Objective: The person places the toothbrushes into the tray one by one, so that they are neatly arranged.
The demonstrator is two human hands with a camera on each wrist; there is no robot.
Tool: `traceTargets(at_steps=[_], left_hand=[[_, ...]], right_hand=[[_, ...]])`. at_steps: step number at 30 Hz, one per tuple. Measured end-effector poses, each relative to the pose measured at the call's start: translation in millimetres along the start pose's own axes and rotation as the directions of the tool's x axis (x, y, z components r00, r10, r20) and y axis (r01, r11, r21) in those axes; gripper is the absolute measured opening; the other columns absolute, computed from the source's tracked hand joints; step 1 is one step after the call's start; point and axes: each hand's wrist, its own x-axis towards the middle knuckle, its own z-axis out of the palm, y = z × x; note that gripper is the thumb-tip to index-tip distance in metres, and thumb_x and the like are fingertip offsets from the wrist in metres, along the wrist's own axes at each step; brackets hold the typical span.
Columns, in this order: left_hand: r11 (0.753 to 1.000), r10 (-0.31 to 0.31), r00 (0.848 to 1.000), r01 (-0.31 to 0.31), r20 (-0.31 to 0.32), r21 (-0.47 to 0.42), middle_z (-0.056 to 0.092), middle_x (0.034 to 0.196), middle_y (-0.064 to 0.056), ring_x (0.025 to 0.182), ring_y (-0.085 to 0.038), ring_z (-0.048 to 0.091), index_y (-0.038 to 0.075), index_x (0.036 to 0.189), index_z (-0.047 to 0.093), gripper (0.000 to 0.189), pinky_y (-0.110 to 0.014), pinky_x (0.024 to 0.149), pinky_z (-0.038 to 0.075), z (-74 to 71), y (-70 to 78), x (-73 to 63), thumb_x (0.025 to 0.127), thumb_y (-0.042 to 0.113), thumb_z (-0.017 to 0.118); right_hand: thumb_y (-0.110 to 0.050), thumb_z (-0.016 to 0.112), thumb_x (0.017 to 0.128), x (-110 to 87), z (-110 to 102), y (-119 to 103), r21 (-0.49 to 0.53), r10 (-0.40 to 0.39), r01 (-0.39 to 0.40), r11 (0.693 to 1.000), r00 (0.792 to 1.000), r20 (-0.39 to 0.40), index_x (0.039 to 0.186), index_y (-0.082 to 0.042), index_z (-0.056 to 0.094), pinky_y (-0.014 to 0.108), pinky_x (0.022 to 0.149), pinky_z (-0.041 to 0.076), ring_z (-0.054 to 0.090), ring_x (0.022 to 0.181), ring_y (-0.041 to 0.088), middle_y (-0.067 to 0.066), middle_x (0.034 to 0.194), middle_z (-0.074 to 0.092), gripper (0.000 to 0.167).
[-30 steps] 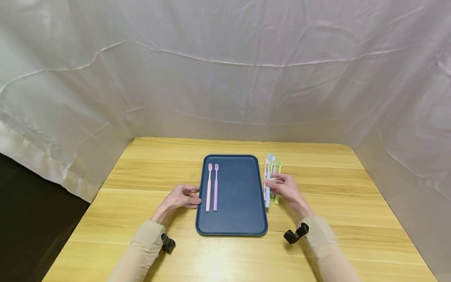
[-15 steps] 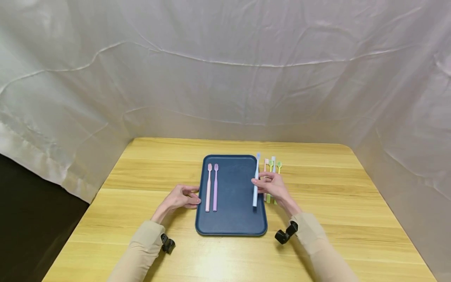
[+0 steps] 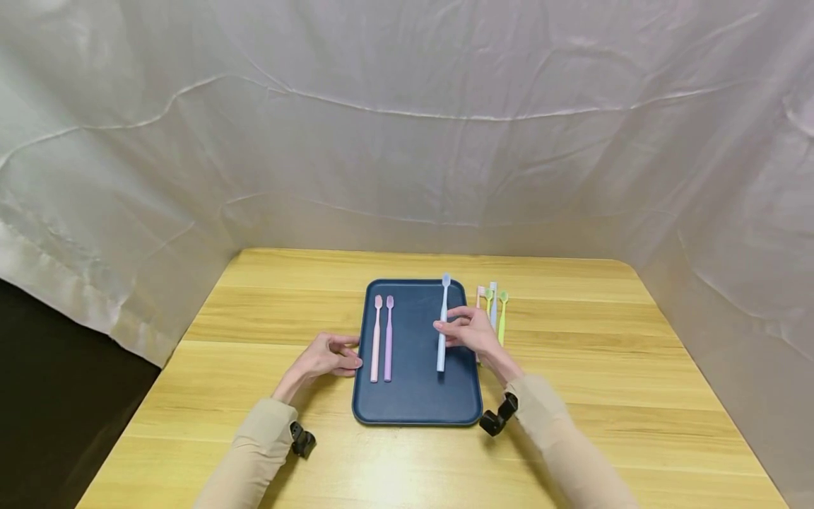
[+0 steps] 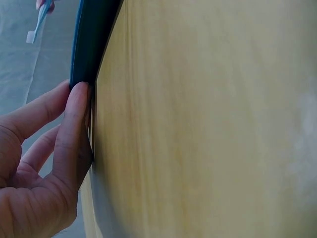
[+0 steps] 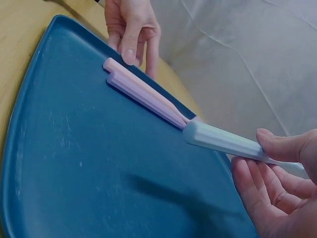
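My right hand (image 3: 469,331) pinches a pale blue toothbrush (image 3: 442,332) by its handle, thumb against curled fingers, above the right half of a dark blue tray (image 3: 420,410). In the right wrist view, this toothbrush (image 5: 225,139) casts a shadow on the tray surface. My left hand (image 3: 327,355) holds the tray's left edge, thumb and fingertips at the rim, as the left wrist view also shows with the hand (image 4: 47,148). Along the tray's left side lie a pink toothbrush (image 3: 376,346) and a purple toothbrush (image 3: 388,346), parallel, heads toward the far end.
Right of the tray, several toothbrushes lie on the wooden table (image 3: 604,339), among them a yellow-green toothbrush (image 3: 502,318) and a blue-lilac toothbrush (image 3: 493,304). My right hand and forearm partly hide them. A pale grey curtain (image 3: 432,162) encloses the table's far and side edges.
My right hand has carried the pale blue toothbrush left, from the group beside the tray to above the tray. The left hand and the two toothbrushes on the tray stay in place.
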Motion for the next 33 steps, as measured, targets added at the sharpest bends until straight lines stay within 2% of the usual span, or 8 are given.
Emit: traceTargets(at_steps=[5,8,16,22,28,33], left_hand=[[1.000,0.002,1.000,-0.002,0.000,-0.004,0.072,0.095,-0.016,0.076,-0.013,0.072,-0.017,0.143,0.041,0.065,-0.033,0.079,0.068,0.1,-0.9,0.7,0.087,-0.007,0.071],[1.000,0.000,1.000,0.000,-0.001,-0.004,0.072,0.094,-0.014,0.076,-0.013,0.072,-0.017,0.143,0.041,0.065,-0.033,0.078,0.068,-0.3,-0.8,0.5,0.087,-0.007,0.071],[1.000,-0.004,1.000,0.004,-0.004,-0.006,0.072,0.094,-0.014,0.076,-0.014,0.072,-0.017,0.143,0.042,0.064,-0.034,0.079,0.068,-0.6,-0.8,0.0,0.086,-0.007,0.071],[1.000,-0.006,1.000,0.006,-0.005,-0.002,0.072,0.094,-0.014,0.076,-0.013,0.072,-0.016,0.143,0.042,0.064,-0.033,0.079,0.068,-0.2,-0.2,-0.6,0.087,-0.007,0.071],[1.000,-0.007,1.000,0.007,-0.009,-0.006,0.072,0.093,-0.014,0.076,-0.013,0.072,-0.016,0.143,0.042,0.065,-0.033,0.078,0.068,-0.2,-0.2,0.0,0.087,-0.007,0.071],[1.000,-0.011,1.000,0.011,-0.013,-0.005,0.072,0.094,-0.015,0.077,-0.014,0.072,-0.016,0.143,0.043,0.064,-0.033,0.078,0.068,0.3,-0.3,0.6,0.087,-0.007,0.071]], right_hand=[[-0.010,0.076,0.089,5.2,11.4,0.9,-0.020,-0.003,0.003,1.000,1.000,0.013,0.115,0.009,0.058,0.030,0.068,0.068,0.067,0.061,0.009,0.009,0.079,0.074,0.037],[-0.010,0.078,0.088,8.0,18.9,1.8,-0.034,0.019,-0.018,0.999,1.000,0.010,0.113,0.007,0.060,0.030,0.067,0.068,0.067,0.061,0.009,0.002,0.074,0.072,0.036],[-0.005,0.078,0.086,13.6,34.2,2.2,0.004,0.051,-0.052,0.999,0.998,0.036,0.110,0.008,0.059,0.030,0.063,0.068,0.067,0.059,0.010,0.001,0.070,0.069,0.033],[-0.004,0.078,0.086,17.5,41.0,1.6,0.006,0.080,-0.080,0.997,0.995,0.058,0.109,0.008,0.060,0.027,0.062,0.067,0.067,0.058,0.008,0.001,0.070,0.068,0.032],[-0.002,0.078,0.085,21.6,46.2,4.6,0.013,0.084,-0.085,0.996,0.994,0.073,0.106,0.008,0.061,0.023,0.055,0.064,0.064,0.054,0.008,0.001,0.067,0.068,0.029],[-0.004,0.079,0.085,25.1,50.3,9.3,-0.021,0.093,-0.092,0.996,0.992,0.081,0.105,0.007,0.062,0.022,0.051,0.061,0.062,0.050,0.008,0.002,0.065,0.068,0.028]])
